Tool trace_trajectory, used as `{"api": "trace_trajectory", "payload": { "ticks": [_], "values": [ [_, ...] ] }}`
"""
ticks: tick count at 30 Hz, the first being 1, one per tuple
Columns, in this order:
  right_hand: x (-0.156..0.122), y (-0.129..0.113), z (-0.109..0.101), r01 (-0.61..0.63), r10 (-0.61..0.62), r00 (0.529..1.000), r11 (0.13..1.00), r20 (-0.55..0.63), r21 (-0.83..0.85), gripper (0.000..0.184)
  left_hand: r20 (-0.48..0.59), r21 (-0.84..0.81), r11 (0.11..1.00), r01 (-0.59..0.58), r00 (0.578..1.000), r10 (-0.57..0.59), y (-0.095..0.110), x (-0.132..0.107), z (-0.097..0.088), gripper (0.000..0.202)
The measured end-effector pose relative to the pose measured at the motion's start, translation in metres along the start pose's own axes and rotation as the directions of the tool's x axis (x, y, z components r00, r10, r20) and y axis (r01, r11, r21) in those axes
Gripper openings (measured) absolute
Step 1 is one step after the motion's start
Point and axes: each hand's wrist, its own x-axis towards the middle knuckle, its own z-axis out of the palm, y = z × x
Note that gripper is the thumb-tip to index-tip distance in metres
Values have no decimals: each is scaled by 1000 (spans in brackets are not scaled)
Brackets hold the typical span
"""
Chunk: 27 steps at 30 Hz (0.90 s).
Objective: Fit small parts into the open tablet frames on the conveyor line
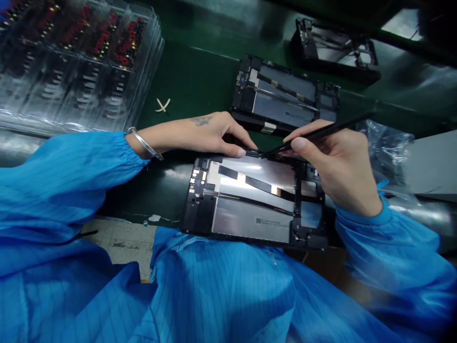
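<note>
An open tablet frame (250, 209) with a silver back panel and flat cables lies at the near edge of the green belt, partly over my lap. My left hand (210, 133) rests on its far edge, fingers curled and thumb pressing the top rim. My right hand (335, 162) pinches a thin black stylus-like tool (321, 133). The tool's tip touches the frame's top edge just beside my left thumb. Both arms wear blue sleeves, and a metal bangle sits on my left wrist.
A second tablet frame (285, 95) lies further up the green belt (200, 71), and a third (335, 47) beyond it. Clear plastic trays (71, 62) with small red and black parts are stacked at the far left. A crumpled clear bag (385, 147) lies at right.
</note>
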Motion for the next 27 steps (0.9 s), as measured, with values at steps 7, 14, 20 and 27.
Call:
{"api": "trace_trajectory", "payload": {
  "ticks": [7,14,20,27],
  "values": [
    [0,6,2,5,-5,1000,1000,-24,-29,16,-12,-20,999,-43,999,43,-3,0,2,35],
    [2,2,3,20,-20,1000,999,-6,-37,20,-10,-19,999,-44,999,44,0,-1,1,35],
    [2,2,4,34,-34,999,999,8,-25,18,-4,-5,999,-32,999,32,2,-2,1,36],
    [4,9,5,-2,3,1000,999,-7,54,23,-5,-25,999,-44,999,44,-3,-2,1,36]
  ]
}}
